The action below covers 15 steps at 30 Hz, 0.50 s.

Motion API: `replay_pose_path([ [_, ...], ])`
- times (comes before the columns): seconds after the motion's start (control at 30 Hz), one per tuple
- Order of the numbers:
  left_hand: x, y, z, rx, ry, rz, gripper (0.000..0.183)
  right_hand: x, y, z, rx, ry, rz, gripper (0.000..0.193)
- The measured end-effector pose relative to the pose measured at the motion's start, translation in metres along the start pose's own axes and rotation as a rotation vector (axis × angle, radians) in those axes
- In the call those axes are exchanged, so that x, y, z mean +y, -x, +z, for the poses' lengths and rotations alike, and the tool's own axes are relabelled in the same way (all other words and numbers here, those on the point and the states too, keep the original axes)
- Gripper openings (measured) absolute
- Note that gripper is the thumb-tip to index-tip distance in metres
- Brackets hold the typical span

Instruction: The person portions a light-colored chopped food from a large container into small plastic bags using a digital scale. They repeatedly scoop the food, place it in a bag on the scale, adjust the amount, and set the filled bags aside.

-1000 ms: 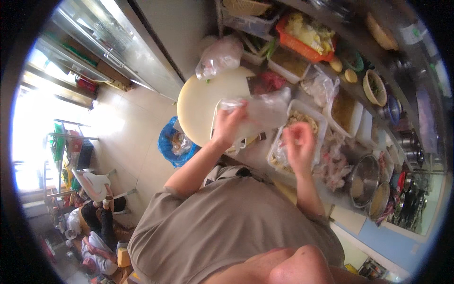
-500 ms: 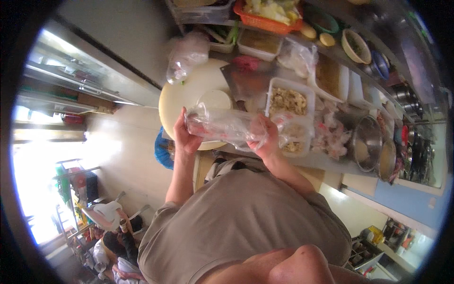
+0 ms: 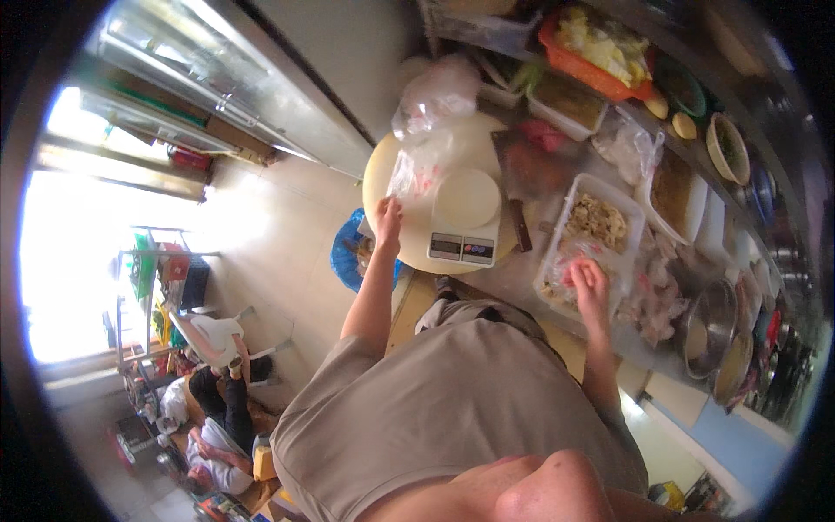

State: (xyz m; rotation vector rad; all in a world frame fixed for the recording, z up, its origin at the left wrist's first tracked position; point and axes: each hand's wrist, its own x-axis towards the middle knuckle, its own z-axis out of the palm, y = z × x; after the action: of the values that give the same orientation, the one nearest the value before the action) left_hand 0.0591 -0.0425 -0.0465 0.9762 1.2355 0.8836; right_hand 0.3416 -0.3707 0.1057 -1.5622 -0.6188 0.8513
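My left hand (image 3: 389, 228) pinches the edge of a clear plastic bag (image 3: 419, 167) with red print, which rests on the round cream chopping board (image 3: 383, 161). Beside that bag on the board stands a white kitchen scale (image 3: 467, 202) with a round platform and buttons at its near side. Further right, my right hand (image 3: 590, 285) reaches over a white plastic tray (image 3: 641, 204) of pale brown chopped food (image 3: 598, 224). Its fingers are closed on a crumpled clear plastic bag (image 3: 570, 255) lying over the tray's near part; the fingertips are partly blurred.
A cleaver (image 3: 520, 224) lies at the board's right edge. Stuffed plastic bags (image 3: 657, 300) and a steel bowl (image 3: 711, 326) stand right of the tray. Food tubs (image 3: 570, 104) and an orange basket (image 3: 600, 65) line the back. A blue-lined bin (image 3: 348, 252) stands below left; people (image 3: 217, 444) sit beyond.
My hands have moved apart. The bag stretched between them is now on the board in my left hand, uncovering the scale. My right hand has gone to the tray. The view has turned.
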Motion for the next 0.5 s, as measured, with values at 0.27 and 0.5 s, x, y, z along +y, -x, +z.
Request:
replay_pose_path([
  [0.27, 0.037, 0.068, 0.039, 0.068, -0.477, 0.461, 0.022, 0.007, 0.042, -0.112, -0.05, 0.497, 0.157, 0.016],
  [0.5, 0.029, 0.247, 0.272, -1.212, -0.612, 0.531, 0.031, 0.081, -0.026, -0.099, 0.113, 0.485, -0.287, 0.022],
])
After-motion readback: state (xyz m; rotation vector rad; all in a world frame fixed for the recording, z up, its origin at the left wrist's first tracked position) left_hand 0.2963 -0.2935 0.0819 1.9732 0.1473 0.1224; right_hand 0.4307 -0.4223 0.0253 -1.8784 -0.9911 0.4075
